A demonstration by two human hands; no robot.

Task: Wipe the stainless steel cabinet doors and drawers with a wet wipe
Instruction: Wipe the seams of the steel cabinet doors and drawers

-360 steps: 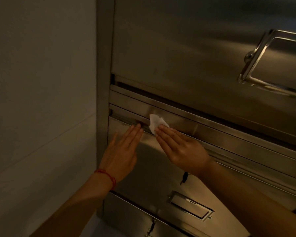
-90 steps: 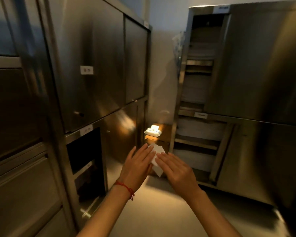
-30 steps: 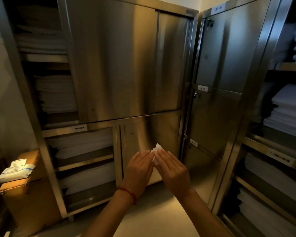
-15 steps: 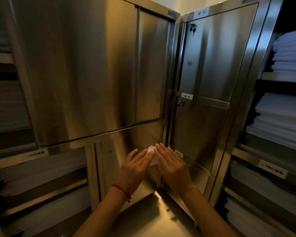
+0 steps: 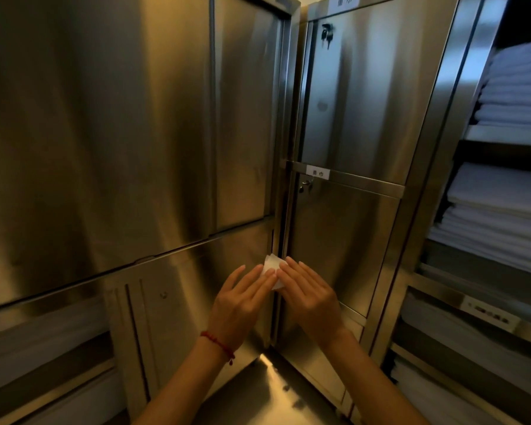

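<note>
Two hands: left hand (image 5: 239, 305) and right hand (image 5: 311, 297) meet fingertip to fingertip, fingers long and nearly straight, with the wet wipe (image 5: 272, 266) caught between the tips in front of the cabinets. Whether any finger curls round the wipe behind it cannot be told.
Why held so: probably to refold or square the wipe for a fresh face before it goes flat on the next panel; it touches no metal yet, as far as can be seen.
Wet wipe: small, white, limp and creased, its top corner poking above the fingers, level with the seam where the two cabinets meet.
Wrist: a thin red string bracelet (image 5: 218, 345) circles the left wrist.
Nearest surface: lower right cabinet door (image 5: 344, 240), flat brushed stainless steel with soft vertical glare, a small lock (image 5: 304, 186) near its top left corner under a white label (image 5: 318, 172).
Above it: upper right cabinet door (image 5: 365, 87), same steel, keys (image 5: 326, 33) hanging at its top left.
Left side: tall steel doors (image 5: 105, 133), smooth and reflective; these look like the next work.
Far right: open shelves stacked with folded white linen (image 5: 503, 210), soft and layered.
</note>
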